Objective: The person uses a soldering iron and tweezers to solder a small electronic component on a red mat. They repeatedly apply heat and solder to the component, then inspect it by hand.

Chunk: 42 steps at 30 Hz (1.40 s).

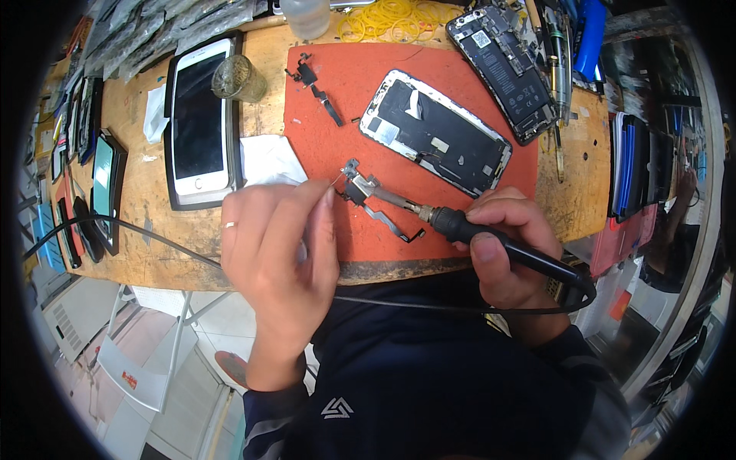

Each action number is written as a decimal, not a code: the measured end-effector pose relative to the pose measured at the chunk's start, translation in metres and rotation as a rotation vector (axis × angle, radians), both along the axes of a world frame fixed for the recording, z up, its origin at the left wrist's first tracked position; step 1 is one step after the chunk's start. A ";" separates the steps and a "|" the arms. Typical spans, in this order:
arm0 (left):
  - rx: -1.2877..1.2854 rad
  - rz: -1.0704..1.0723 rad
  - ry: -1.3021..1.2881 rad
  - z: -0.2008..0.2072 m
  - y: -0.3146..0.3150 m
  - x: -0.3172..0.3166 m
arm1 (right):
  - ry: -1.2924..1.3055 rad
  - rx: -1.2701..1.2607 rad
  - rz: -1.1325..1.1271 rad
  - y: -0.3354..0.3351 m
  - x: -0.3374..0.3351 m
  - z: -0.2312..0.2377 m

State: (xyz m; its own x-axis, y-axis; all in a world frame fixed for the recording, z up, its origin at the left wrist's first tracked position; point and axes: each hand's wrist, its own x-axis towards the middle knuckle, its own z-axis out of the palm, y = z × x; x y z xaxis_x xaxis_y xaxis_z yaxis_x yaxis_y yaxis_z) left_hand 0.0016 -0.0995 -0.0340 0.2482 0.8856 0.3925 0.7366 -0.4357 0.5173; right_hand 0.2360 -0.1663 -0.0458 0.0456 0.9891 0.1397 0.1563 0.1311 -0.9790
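My right hand (510, 245) grips a soldering iron (491, 239) by its black handle. The iron's metal tip meets a small phone flex cable part (358, 184) lying on the red-orange mat (314, 146). Its ribbon trails down toward the mat's front edge. From the other side, my left hand (284, 261) is closed in a pinch, with a thin wire (336, 181) showing at the fingertips beside the part. The rest of what the left fingers hold is hidden. Another flex cable (316, 88) lies farther back on the mat.
A detached phone screen (437, 134) and an opened phone body (502, 73) lie at right. A white phone (201, 115), a glass cup (239, 79) and white paper (270, 159) sit left. Yellow wire (391, 19) is heaped behind. The iron's black cord (429, 307) crosses in front.
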 end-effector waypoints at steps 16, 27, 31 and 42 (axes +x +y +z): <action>-0.029 -0.228 -0.019 0.011 0.009 0.003 | -0.015 0.075 -0.044 -0.007 0.006 0.002; -0.205 -0.271 -0.162 0.013 0.016 0.014 | 0.234 0.183 -0.040 -0.030 0.020 0.007; -0.124 -0.171 -0.097 0.014 -0.001 0.011 | 0.152 0.175 -0.112 -0.032 0.019 0.004; -0.024 -0.119 0.049 -0.004 -0.011 0.018 | -0.066 0.163 -0.058 -0.007 0.011 0.001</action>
